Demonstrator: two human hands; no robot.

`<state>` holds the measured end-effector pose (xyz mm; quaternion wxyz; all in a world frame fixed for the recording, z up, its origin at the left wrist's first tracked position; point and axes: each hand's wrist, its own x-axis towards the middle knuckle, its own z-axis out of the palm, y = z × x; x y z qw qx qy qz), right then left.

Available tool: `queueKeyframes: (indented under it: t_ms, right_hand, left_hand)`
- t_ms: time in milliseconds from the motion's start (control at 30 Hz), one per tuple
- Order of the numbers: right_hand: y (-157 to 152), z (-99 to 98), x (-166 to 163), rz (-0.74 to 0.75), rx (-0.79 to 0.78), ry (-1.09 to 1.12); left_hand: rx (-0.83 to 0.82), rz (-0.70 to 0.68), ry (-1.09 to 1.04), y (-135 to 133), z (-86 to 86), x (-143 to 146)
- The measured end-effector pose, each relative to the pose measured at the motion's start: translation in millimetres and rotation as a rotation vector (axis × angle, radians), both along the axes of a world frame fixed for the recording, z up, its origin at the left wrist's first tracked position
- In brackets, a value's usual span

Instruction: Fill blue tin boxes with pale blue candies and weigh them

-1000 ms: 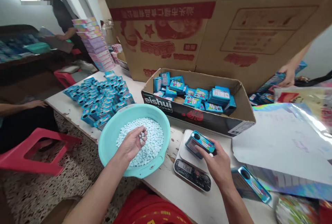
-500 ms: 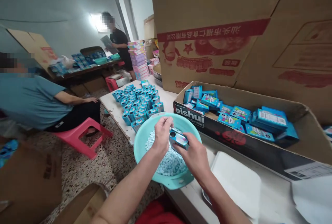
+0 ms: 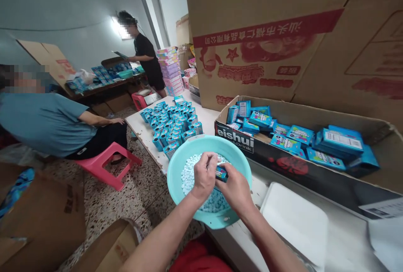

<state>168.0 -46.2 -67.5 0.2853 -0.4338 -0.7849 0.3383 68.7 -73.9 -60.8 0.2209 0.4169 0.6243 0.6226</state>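
My right hand (image 3: 234, 188) grips a small blue candy box (image 3: 221, 173) over a turquoise bowl (image 3: 176, 184). My left hand (image 3: 204, 175) is closed with its fingertips bunched against the near end of that box, hiding its top; what those fingers hold is hidden. Many small pale-blue candies (image 3: 217, 202) fill the bottom of the bowl. Behind the bowl, rows of similar blue boxes (image 3: 173, 123) stand upright on the white table (image 3: 206, 116), several showing round holes in their tops.
On the right, a long open carton (image 3: 264, 154) contains loose blue boxes (image 3: 286, 142). A white lid-like tray (image 3: 294, 217) lies before it. A tall cardboard carton (image 3: 252, 45) stands behind. At left, a person sits on a red stool (image 3: 107, 163); another person (image 3: 146, 53) stands farther back.
My left hand has come down onto the box end, covering the hole that showed before. The view has shifted slightly left. The standing person has tilted the flat sheet they hold.
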Motion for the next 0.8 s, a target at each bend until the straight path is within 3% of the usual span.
queueKeyframes:
  t_ms: [100, 233, 300, 400, 500, 567, 800]
  right_hand:
    - [0.2, -2.3, 1.7, -0.011, -0.05, 0.08]
    - [-1.1, -0.5, 12.6, -0.033, -0.133, 0.249]
    - [-4.4, 2.5, 25.4, -0.051, -0.204, 0.351]
    - [-10.1, 8.5, 52.2, -0.128, -0.252, 0.458]
    - [-11.3, 14.3, 78.3, -0.212, -0.185, 0.429]
    - [-8.7, 17.1, 90.5, -0.225, -0.126, 0.363]
    - [-0.6, 21.2, 101.9, -0.184, -0.013, 0.241]
  left_hand:
    - [0.092, -0.043, -0.122, 1.8, 7.6, -3.6]
    - [0.2, 0.032, -0.251, 8.5, 18.0, -19.5]
    - [0.172, 0.077, -0.264, 8.9, 15.9, -30.6]
    - [-0.001, 0.075, -0.228, 3.3, 2.9, -42.7]
    - [-0.213, -0.053, -0.132, -4.2, -9.4, -39.4]
    - [-0.272, -0.14, -0.016, -6.8, -8.8, -27.0]
    - [0.059, -0.495, 0.527, 3.3, 28.2, 35.6]
